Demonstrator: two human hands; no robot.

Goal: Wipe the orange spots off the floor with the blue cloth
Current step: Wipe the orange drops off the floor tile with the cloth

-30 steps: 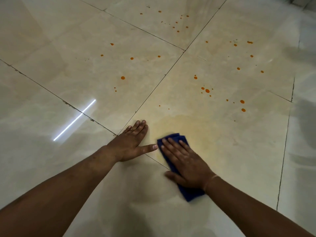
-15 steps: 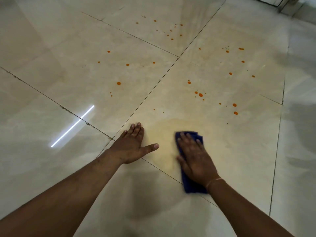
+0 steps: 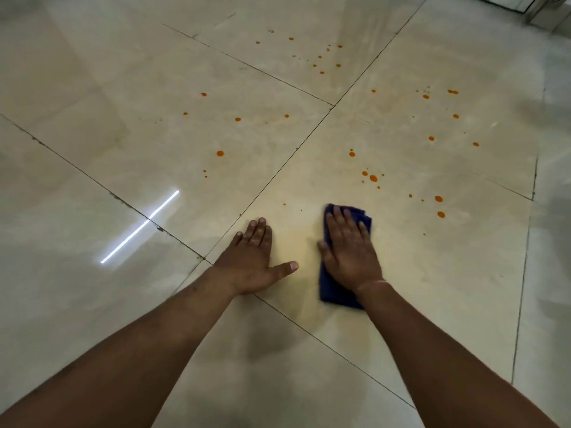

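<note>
Right hand flat, fingers spread, pressing blue cloth onto tiled floor; left hand open-palmed just left of cloth; orange spots beyond cloth, unwiped.

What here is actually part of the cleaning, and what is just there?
Part of the job:
blue cloth
right hand pressing it flat
orange spots
floor

Just there:
left hand, braced on the floor
light streak
metal fixture
</note>
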